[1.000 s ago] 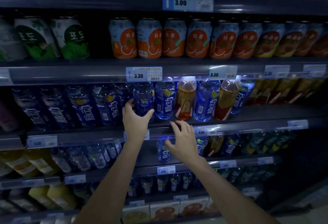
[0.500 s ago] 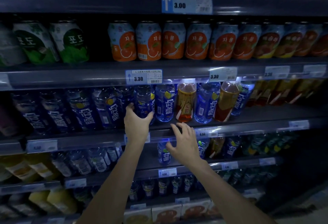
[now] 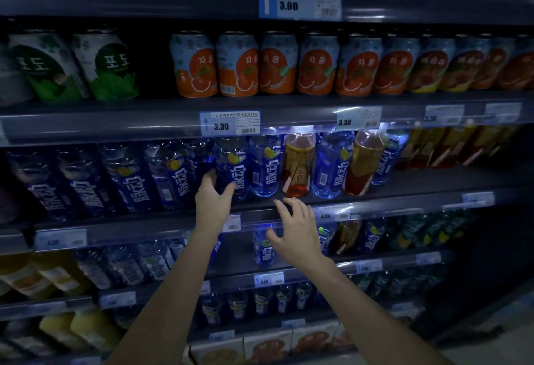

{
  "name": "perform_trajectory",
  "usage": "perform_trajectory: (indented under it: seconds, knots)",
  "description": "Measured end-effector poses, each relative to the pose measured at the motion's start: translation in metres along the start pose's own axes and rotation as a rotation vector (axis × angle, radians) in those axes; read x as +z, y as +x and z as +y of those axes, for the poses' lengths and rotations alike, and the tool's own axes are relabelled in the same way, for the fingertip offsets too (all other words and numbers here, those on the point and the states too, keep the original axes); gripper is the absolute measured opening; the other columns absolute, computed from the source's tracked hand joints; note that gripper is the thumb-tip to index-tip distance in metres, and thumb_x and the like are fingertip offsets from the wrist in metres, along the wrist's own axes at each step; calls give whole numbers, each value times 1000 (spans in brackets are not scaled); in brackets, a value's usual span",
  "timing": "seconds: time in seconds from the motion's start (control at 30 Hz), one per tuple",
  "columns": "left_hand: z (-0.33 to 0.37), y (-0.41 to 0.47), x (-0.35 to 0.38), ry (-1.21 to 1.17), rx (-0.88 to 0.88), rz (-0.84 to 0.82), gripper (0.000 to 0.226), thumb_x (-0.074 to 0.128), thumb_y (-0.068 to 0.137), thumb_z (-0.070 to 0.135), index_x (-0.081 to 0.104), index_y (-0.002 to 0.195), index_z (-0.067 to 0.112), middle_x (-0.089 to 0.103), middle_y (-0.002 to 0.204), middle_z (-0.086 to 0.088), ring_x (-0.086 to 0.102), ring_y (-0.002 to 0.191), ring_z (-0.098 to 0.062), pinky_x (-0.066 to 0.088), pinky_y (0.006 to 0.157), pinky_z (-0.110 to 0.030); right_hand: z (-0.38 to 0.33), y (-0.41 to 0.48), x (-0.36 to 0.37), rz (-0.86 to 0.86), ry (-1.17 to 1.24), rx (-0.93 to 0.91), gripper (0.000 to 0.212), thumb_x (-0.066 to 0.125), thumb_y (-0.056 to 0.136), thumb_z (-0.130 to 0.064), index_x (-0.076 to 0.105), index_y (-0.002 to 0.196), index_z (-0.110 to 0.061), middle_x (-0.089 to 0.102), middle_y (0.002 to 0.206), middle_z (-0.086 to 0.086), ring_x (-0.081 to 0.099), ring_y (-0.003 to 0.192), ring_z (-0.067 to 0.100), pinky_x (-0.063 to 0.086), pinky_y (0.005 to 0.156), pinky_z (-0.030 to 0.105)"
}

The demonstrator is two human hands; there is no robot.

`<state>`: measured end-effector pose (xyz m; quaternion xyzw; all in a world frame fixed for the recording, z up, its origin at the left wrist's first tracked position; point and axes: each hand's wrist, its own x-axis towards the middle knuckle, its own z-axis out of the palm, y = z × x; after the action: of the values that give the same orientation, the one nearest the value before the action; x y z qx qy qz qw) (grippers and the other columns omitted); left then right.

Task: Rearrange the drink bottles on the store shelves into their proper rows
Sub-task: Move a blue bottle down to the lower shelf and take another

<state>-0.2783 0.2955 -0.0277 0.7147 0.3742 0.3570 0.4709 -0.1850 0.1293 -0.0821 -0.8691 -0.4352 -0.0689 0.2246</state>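
In the head view, the left hand [image 3: 212, 201] cups the lower body of a blue bottle [image 3: 231, 168] on the middle shelf [image 3: 390, 200], thumb and fingers spread around it. The right hand [image 3: 297, 233] hovers near, fingers spread, empty. Two amber tea bottles [image 3: 299, 162] stand misplaced among the blue ones to the right. Full plastic bottles are probably heavyish and slick; grip the labelled waist.

Blue bottles [image 3: 231, 171] with white lettering, amber bottles [image 3: 299, 162] among them; orange-and-pale-blue cans [image 3: 237, 65] above, green-and-white cans [image 3: 104, 67] leftward.
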Motion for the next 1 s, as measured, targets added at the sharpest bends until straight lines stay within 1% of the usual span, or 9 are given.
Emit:
perform_trajectory:
  seconds: [0.1,0.23,0.33,0.47,0.63,0.73,0.87,0.93,1.0]
  knots:
    - [2,-1,3,27,13,32,62,71,85,30,44,138,12,50,137,-7,50,118,-19,40,97,-31,-1,1,0,-3,-11,6,67,50,87,-50,39,146,-19,38,146,3,26,140,22,19,117,46]
    - [2,2,5,84,20,53,61,72,85,27,46,138,9,44,136,-15,51,115,-28,44,100,-44,0,1,-1,-16,-19,11,67,51,88,-50,38,147,-20,37,146,2,25,141,21,18,118,45]
    - [0,6,1,92,41,27,60,71,85,26,46,137,9,49,128,-12,52,111,-24,45,95,-38,-1,1,-2,-21,-24,13,68,51,88,-50,37,147,-20,36,147,2,24,141,21,16,118,45]
    - [-3,7,-3,105,71,13,60,71,86,26,46,137,9,52,129,-12,52,113,-22,40,92,-32,-2,1,-3,-30,-31,14,68,52,89,-50,35,148,-20,35,148,2,22,142,21,15,118,45]
    - [-8,1,-7,84,75,43,61,70,86,29,45,138,12,56,130,-6,52,119,-22,41,96,-34,-4,0,-2,-47,-54,32,71,52,89,-53,32,150,-21,30,152,2,17,145,21,13,118,49]
    - [-13,-9,-10,84,80,59,63,70,84,38,44,137,17,51,133,-3,49,119,-19,40,96,-32,-8,-2,2,-73,-50,59,76,51,90,-55,24,153,-22,20,158,3,6,149,21,9,118,54]
    - [-23,-31,-18,62,148,100,59,69,84,40,43,135,26,47,130,8,45,114,-5,40,95,-28,-15,-10,7,-74,-62,69,80,51,91,-55,16,154,-19,7,163,6,-4,150,22,8,118,53]
    - [-31,-46,-24,21,182,105,53,68,85,39,45,132,32,49,125,14,46,111,3,41,91,-23,-22,-21,11,-55,-60,65,80,52,92,-53,17,154,-17,6,163,9,-1,150,26,10,118,52]
    - [-41,-61,-30,11,198,83,49,67,86,42,45,129,37,50,122,19,46,109,9,39,88,-14,-30,-35,19,-13,-60,6,77,55,91,-49,25,152,-13,14,160,14,10,149,31,16,117,51]
